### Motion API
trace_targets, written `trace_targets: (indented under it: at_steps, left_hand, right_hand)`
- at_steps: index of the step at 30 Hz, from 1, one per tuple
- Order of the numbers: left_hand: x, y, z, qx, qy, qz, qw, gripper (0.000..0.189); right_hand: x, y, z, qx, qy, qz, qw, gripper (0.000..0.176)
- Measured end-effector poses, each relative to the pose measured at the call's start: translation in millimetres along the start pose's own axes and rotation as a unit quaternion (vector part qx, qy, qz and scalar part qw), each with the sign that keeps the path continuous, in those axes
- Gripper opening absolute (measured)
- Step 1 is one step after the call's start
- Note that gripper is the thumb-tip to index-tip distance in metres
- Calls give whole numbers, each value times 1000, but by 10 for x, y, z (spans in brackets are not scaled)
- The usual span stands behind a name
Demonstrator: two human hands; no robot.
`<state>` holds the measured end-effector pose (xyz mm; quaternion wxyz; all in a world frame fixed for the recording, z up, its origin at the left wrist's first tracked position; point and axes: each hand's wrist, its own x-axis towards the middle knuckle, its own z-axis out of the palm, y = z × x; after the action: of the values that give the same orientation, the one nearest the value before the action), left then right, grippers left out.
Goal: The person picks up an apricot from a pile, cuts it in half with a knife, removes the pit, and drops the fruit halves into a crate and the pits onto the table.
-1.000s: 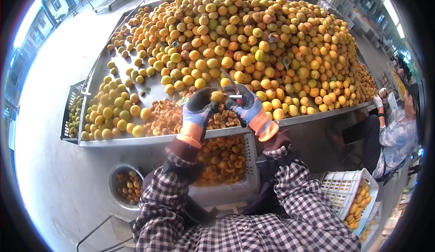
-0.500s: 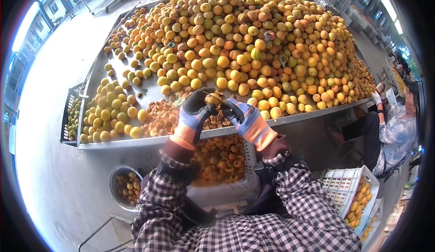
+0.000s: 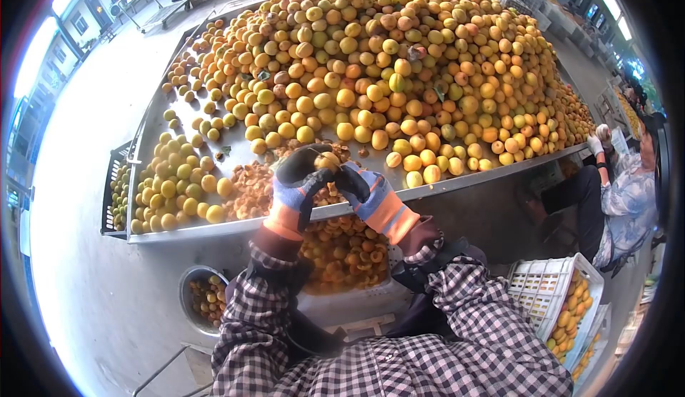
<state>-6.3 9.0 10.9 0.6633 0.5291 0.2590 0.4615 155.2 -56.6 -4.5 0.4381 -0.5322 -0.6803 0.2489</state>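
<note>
Both my hands wear gloves with dark fingers, blue backs and orange cuffs. My left hand (image 3: 292, 191) is closed around a yellow-orange apricot (image 3: 327, 161) above the near edge of a metal table (image 3: 187, 231). Against the right side of this fruit press the bent fingers of my right hand (image 3: 372, 196). Whether those fingers also hold a small tool is hidden. Opened, flattened apricot pieces (image 3: 251, 183) lie on the table beside and behind my hands. Below my wrists, a pale plastic crate (image 3: 357, 302) holds many orange apricot pieces.
A large heap of whole apricots (image 3: 399, 76) covers much of the table. Greener ones (image 3: 171, 183) lie at left, by a black crate (image 3: 112, 194). On the floor stand a metal bowl (image 3: 187, 304) and a white crate (image 3: 526, 293) of fruit. A co-worker (image 3: 621, 204) sits at right.
My right hand has moved left and closer to my left hand, and its fingers now meet at the apricot. The view has shifted slightly.
</note>
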Motion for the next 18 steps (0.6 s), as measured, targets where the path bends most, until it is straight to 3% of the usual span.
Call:
trace_targets:
  at_steps: [5, 12, 15, 18]
  left_hand:
    - [51, 162, -53, -10, -48, -64, 997, 52]
    - [17, 149, -1, 103, -35, 20, 994, 48]
    - [-83, -36, 253, -106, 63, -46, 991, 36]
    - [-107, -83, 239, -181, 57, -91, 977, 37]
  right_hand:
    - [-14, 32, 0, 13, 17, -5, 1000, 23]
    - [-7, 56, -4, -14, 0, 37, 999, 27]
    - [-6, -30, 172, -3, 50, -9, 999, 29]
    - [-2, -27, 150, 6, 45, -8, 999, 29]
